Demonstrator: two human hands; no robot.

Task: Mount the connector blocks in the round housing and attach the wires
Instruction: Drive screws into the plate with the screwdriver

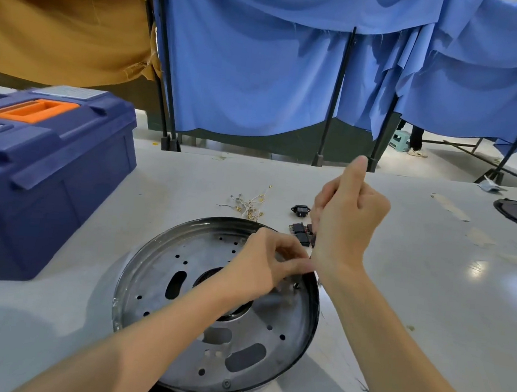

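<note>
- Left hand: you are reaching across the round housing. Fingers are drawn narrow into a pinch right at the rim wall. Whatever sits between the tips is hidden, so I cannot tell if a part is in there.
- Right hand: you are holding it raised just beyond the left fingertips. Fingers are curled in, thumb sticking up. I cannot tell what it is gripping, if anything. A thin dark line is showing below the wrist, running toward the rim.
- Connector blocks: they are lying loose on the table, just past the left fingertips and partly behind the right hand. A single black socket is sitting a little beyond them.
- Wires: they are lying in a small tangle beyond the left knuckles, outside the housing, apart from both hands.
- Judgement: mounting is only beginning, with no wire on yet.

Risks:
- The right wrist is hanging over the loose blocks, and a drop or sweep could knock them off.
- The pinch is working blind at the rim, so a small part could slip through a hole in the plate.
- The housing is resting free, so a sideways push could slide it.
- Terminals in the tangle could snag when one is pulled.
</note>
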